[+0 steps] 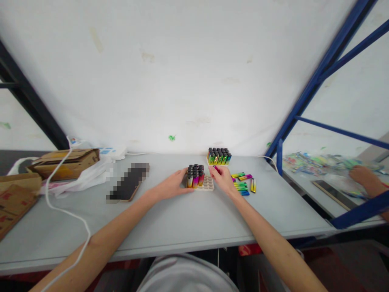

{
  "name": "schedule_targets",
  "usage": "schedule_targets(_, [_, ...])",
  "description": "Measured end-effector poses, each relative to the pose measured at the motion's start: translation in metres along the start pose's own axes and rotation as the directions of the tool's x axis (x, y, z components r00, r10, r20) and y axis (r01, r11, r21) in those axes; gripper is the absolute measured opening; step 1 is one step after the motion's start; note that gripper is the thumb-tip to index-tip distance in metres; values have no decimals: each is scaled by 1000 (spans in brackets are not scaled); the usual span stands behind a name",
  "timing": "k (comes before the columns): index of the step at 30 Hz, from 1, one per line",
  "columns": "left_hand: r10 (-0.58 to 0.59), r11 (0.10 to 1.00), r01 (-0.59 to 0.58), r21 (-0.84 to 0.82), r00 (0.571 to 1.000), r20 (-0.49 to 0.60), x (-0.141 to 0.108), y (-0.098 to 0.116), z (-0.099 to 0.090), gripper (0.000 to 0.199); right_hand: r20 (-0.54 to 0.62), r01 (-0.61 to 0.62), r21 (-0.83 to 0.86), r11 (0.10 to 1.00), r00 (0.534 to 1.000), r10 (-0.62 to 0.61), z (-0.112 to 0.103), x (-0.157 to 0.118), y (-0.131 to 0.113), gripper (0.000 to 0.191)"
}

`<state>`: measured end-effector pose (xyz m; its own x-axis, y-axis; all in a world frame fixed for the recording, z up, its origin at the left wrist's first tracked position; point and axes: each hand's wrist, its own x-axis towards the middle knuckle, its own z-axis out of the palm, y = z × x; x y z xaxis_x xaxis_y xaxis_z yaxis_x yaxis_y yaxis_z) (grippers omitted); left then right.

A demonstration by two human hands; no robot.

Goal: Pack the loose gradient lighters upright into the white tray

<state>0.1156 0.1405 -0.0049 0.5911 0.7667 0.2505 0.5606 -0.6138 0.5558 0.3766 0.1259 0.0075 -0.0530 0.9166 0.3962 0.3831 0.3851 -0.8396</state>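
Note:
My left hand [174, 184] is closed round the left end of a small white tray with holes [208, 185], thumb in front and fingers behind. Upright lighters [196, 178] with black tops and shiny yellow, purple and red bodies fill the tray's left part; bare holes show on its right. Just right of the tray, my right hand [223, 178] pinches a small dark purple-tipped piece, apparently a lighter, mostly hidden by the fingers. Loose shiny lighters [241, 186] in green, yellow, purple and blue lie beside that hand.
A second tray full of upright lighters [219, 157] stands near the wall. To the left are a phone [130, 182], cardboard boxes [65, 162] and a white cable [65, 209]. A blue frame [299, 103] borders the right side; beyond it is another person's arm [366, 180].

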Motion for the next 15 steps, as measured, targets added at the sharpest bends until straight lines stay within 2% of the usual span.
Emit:
schedule_targets(9, [-11, 1000, 11, 17, 1000, 12, -1, 4, -2, 83, 19, 20, -51, 998, 1000, -19, 1, 0, 0, 35])
schedule_targets(15, [1, 1000, -1, 16, 1000, 17, -1, 5, -3, 83, 25, 90, -74, 993, 996, -88, -4, -3, -11, 38])
